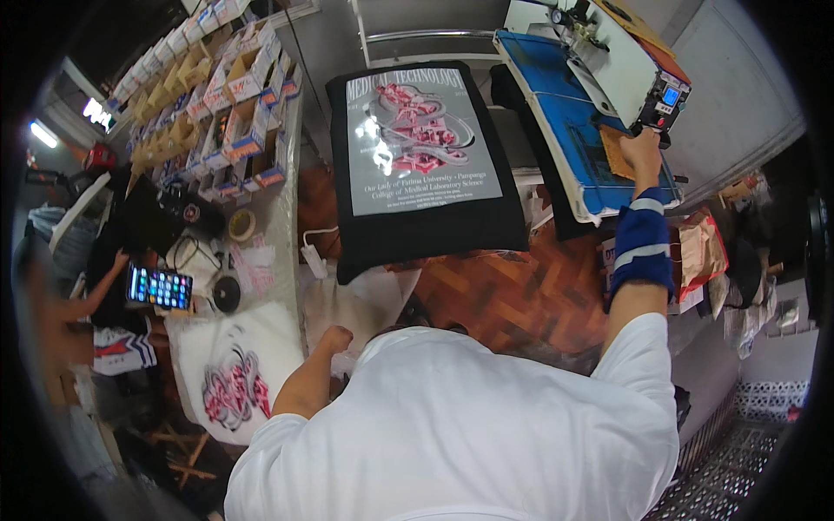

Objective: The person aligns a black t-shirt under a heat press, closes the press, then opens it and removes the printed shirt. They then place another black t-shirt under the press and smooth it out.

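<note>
My right hand (641, 154) is at the front of the heat press head, closed just below the control box (662, 102) with its small blue display. The handle under my fingers is mostly hidden. Below the raised head lies the blue lower bed (556, 95), with a brown pad (615, 153) on it. My left hand (334, 339) hangs low with its fingers curled, beside clear plastic film; its inside is hidden. Ahead, a black shirt (382, 239) is spread over a board, bearing a large grey print (421, 143) with red and white artwork.
On the left, a bench holds rows of open cardboard boxes (243, 130), a tape roll (241, 226) and a printed transfer sheet (234, 373). Another person's hand (120, 260) is next to a lit phone (159, 287). Paper bags (702, 247) stand at right, over a parquet floor (504, 300).
</note>
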The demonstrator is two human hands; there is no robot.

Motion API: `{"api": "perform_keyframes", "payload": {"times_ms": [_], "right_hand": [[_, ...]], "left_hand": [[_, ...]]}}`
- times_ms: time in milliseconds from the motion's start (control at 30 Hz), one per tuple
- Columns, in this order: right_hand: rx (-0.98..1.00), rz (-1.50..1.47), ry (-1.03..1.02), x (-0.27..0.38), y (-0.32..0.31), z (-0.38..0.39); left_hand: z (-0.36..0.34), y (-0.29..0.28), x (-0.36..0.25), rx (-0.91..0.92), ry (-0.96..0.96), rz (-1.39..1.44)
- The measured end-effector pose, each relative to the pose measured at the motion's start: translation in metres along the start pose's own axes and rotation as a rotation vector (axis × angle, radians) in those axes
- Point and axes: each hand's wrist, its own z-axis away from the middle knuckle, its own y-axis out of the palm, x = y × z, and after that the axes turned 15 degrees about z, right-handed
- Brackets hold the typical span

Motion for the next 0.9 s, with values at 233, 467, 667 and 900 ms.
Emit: {"api": "perform_keyframes", "payload": {"times_ms": [233,467,667,900], "right_hand": [[-0.172,-0.242,-0.162,0.058,-0.022,0.087],[-0.219,-0.662,-0.384,0.106,-0.038,0.159],[-0.650,-0.420,-0.438,0.153,-0.078,0.183],[-0.563,-0.587,-0.669,0.220,-0.099,0.212]], "left_hand": [[0.042,0.096,0.033,-0.012,0.328,-0.541],[0.036,0.093,-0.028,-0.016,-0.060,0.003],[-0.015,0.070,-0.024,-0.050,0.396,-0.039],[-0.031,0.057,0.022,-0.060,0.280,0.142]]}}
